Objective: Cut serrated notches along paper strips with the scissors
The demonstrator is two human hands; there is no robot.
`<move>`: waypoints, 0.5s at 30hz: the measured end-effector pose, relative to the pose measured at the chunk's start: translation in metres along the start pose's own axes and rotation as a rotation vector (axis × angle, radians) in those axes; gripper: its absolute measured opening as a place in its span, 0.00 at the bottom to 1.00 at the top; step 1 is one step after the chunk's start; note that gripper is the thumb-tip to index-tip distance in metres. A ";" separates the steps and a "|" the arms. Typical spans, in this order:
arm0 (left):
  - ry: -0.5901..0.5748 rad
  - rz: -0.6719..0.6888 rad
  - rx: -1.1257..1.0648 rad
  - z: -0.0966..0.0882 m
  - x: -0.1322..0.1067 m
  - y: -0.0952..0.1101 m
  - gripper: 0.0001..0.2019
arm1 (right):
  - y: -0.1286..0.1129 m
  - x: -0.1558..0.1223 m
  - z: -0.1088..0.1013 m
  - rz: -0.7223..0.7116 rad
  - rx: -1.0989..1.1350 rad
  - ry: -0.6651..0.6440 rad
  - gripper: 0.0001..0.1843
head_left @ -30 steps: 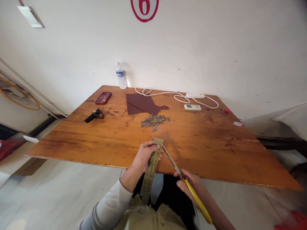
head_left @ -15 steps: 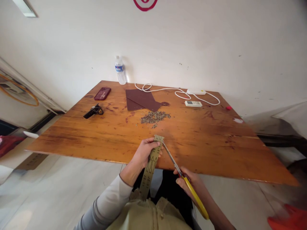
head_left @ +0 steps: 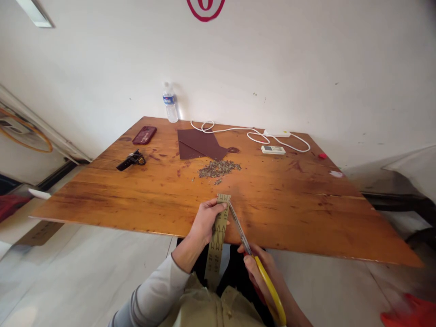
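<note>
Strip [head_left: 220, 229] with printed arrows is pinched near its end by the left-hand grip [head_left: 203, 221], prob to steady it for yellow-handled scissors [head_left: 263, 273] wrapped in the right-hand grip [head_left: 271, 267].

A light grey sleeve [head_left: 153, 290], a khaki top [head_left: 204, 311] and black trousers [head_left: 233, 268] are worn.

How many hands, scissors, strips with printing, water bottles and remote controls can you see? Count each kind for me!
Hands: 2 (left hand, right hand)
Scissors: 1
Printed strip: 1
Water bottle: 1
Remote control: 1
Total: 6
</note>
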State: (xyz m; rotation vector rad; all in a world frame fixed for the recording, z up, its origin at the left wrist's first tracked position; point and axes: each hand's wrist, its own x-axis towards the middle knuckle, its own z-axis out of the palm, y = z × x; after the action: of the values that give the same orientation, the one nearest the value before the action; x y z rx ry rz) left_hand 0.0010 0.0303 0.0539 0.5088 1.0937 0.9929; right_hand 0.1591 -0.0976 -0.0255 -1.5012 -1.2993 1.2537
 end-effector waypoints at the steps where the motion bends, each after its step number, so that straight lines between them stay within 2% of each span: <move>1: -0.003 0.001 -0.005 0.000 0.000 0.000 0.08 | 0.001 0.001 0.000 -0.004 -0.009 0.011 0.22; 7: -0.012 -0.010 -0.020 -0.002 0.000 -0.003 0.11 | 0.001 0.004 0.001 -0.078 -0.069 0.045 0.18; 11: -0.013 -0.014 -0.069 -0.004 0.003 -0.006 0.11 | 0.005 0.008 -0.003 -0.036 -0.111 0.014 0.14; 15: 0.006 0.007 -0.109 -0.006 0.007 -0.005 0.10 | 0.011 0.012 -0.011 -0.051 -0.120 -0.024 0.19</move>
State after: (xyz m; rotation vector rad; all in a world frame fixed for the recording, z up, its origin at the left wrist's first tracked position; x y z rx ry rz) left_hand -0.0017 0.0334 0.0440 0.4220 1.0374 1.0548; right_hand 0.1724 -0.0877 -0.0360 -1.5297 -1.4417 1.1826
